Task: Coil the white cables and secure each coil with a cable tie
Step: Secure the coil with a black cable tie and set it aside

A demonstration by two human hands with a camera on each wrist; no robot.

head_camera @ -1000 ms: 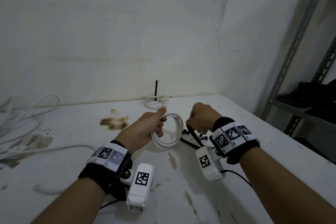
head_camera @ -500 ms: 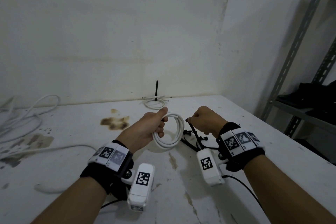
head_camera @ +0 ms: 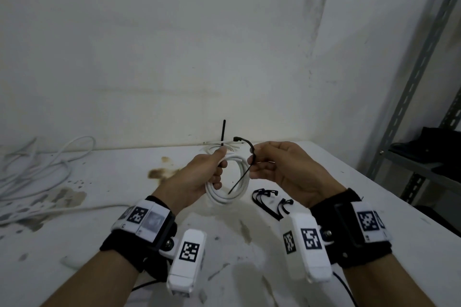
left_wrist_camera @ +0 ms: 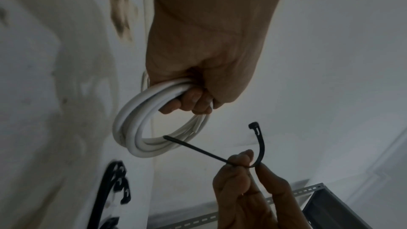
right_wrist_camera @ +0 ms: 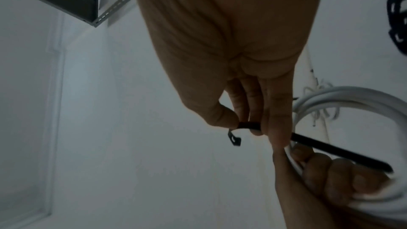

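While the left hand grips one white coil, the right hand beside it pinches one black cable tie; several spare ties lie on the worktop.

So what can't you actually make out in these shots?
- Left wrist view: the spare ties on the table are blurred and cut by the bottom edge; no count.
- Right wrist view: the left hand covers part of the white coil.
- Head view: the loose cables run off the left edge.
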